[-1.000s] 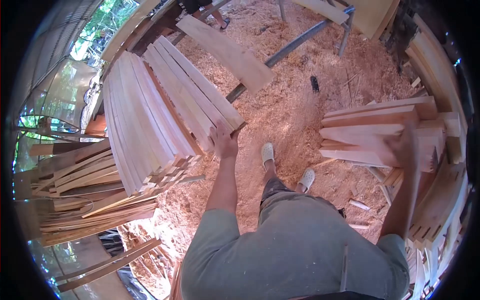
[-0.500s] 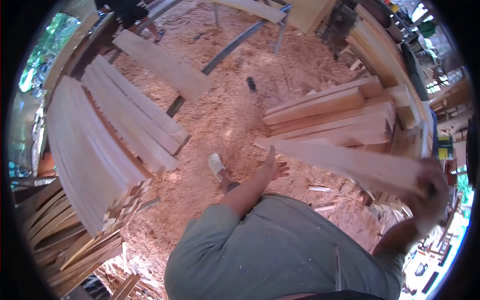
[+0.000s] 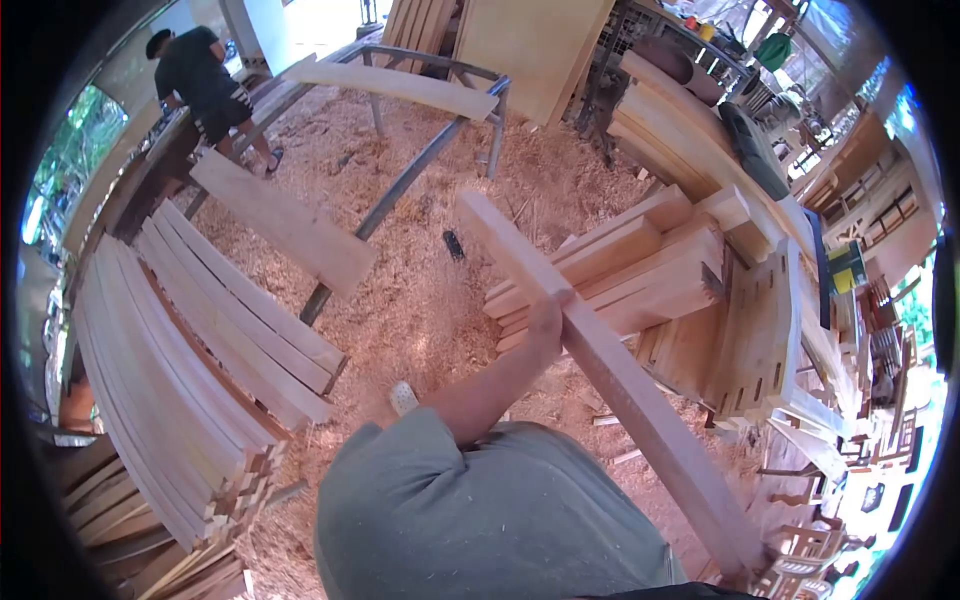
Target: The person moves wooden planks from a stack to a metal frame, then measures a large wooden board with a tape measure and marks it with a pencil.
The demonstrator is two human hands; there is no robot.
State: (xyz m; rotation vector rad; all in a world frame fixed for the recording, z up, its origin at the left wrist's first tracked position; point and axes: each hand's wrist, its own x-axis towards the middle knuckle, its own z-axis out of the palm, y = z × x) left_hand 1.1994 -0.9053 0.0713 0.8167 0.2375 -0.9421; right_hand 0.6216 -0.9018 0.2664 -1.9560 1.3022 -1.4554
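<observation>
A long, squared wooden beam (image 3: 625, 385) slants across the view in front of my body, its far end raised over the stacked timber. My left hand (image 3: 555, 318) is closed on the beam's left side near the middle, thumb at the upper edge and the other fingers hidden by the wood. At the near end, low on the right, only a small part of my right hand (image 3: 742, 578) shows against the beam, gripping it there; most of its fingers are out of sight.
Cut beams (image 3: 610, 260) lie stacked beyond the held one, near slotted boards (image 3: 755, 340). Long planks (image 3: 170, 360) are piled on the left. A metal frame (image 3: 400, 190) carries boards. Shavings (image 3: 410, 300) cover the floor. Another person (image 3: 205, 85) stands at the far left.
The beam has swung from lying nearly crosswise to a steep slant, its far end higher. My left hand, open before, now grips it. My right hand has moved down with the near end.
</observation>
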